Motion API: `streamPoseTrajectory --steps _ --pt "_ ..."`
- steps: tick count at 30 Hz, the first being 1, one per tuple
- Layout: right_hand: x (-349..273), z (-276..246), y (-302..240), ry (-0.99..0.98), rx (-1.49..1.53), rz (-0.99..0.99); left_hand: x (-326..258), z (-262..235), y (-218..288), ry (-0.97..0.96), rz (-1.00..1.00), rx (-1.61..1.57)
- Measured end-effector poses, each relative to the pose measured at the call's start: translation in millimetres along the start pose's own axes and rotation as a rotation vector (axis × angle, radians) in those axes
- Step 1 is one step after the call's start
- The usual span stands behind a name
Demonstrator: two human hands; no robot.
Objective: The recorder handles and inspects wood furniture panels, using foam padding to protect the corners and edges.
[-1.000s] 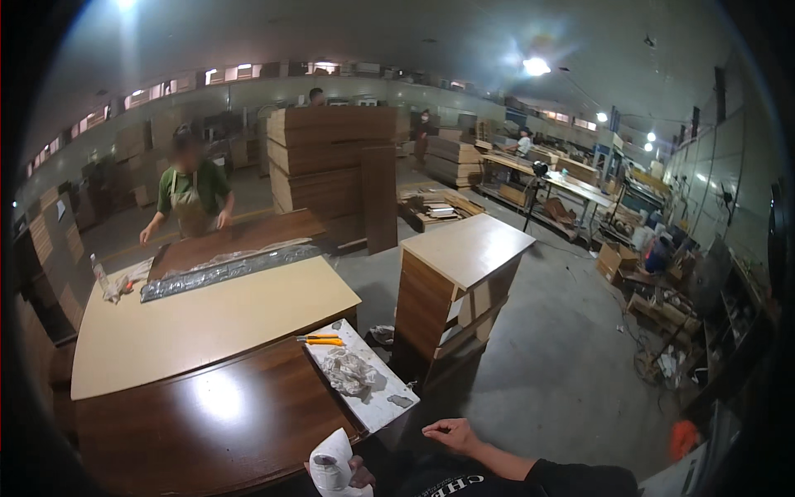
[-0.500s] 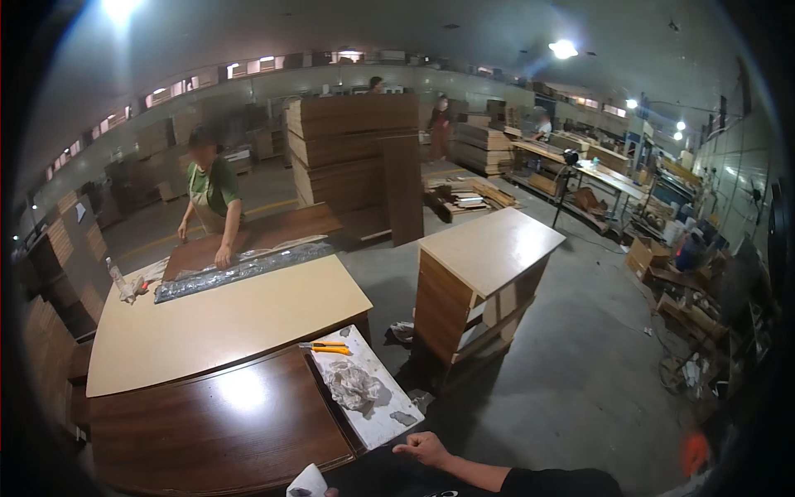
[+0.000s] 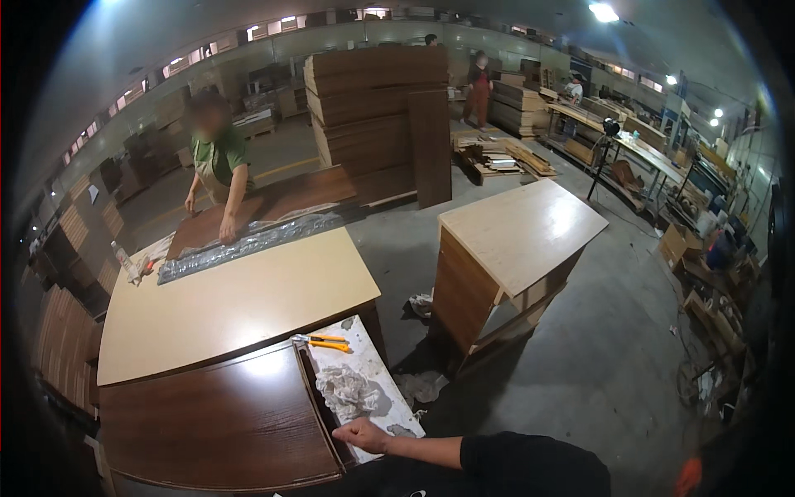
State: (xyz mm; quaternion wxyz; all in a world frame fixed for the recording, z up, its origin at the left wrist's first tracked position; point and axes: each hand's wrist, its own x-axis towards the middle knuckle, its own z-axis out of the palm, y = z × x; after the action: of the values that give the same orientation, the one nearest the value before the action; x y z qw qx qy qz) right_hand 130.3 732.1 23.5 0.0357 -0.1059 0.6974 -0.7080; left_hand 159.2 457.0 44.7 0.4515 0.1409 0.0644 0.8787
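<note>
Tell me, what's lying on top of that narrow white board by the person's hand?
On the white board lie a crumpled grey rag and orange-handled pliers. The right hand rests on its near end, hiding what lies beneath.

right hand (image 3: pixel 361 434) | knuckles up, fingers curled | black sleeve

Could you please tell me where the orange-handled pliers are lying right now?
In the head view, the orange-handled pliers lie at the far end of the pale board, beyond the crumpled rag, well ahead of the hand resting on that board's near end.
</note>
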Motion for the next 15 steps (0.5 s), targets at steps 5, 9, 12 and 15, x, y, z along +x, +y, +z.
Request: streamPoseTrajectory --steps 5,9,12,15 --pt "7.0 15.5 -5.1 -0.019 -0.083 -0.022 48.7 -14.8 25.1 0.016 -0.004 0.008" --pt "1.5 9.5 -10.2 -0.086 -0.034 -0.013 79.2 -19.9 26.4 0.041 0.016 0.005" --pt "-6.7 -2.9 -11.6 -0.092 -0.026 0.025 103.1 -22.1 29.0 0.057 0.029 0.01" --pt "-9.6 -19.9 -8.0 -0.055 -0.063 0.061 124.5 -23.3 32.1 0.072 0.047 0.015"
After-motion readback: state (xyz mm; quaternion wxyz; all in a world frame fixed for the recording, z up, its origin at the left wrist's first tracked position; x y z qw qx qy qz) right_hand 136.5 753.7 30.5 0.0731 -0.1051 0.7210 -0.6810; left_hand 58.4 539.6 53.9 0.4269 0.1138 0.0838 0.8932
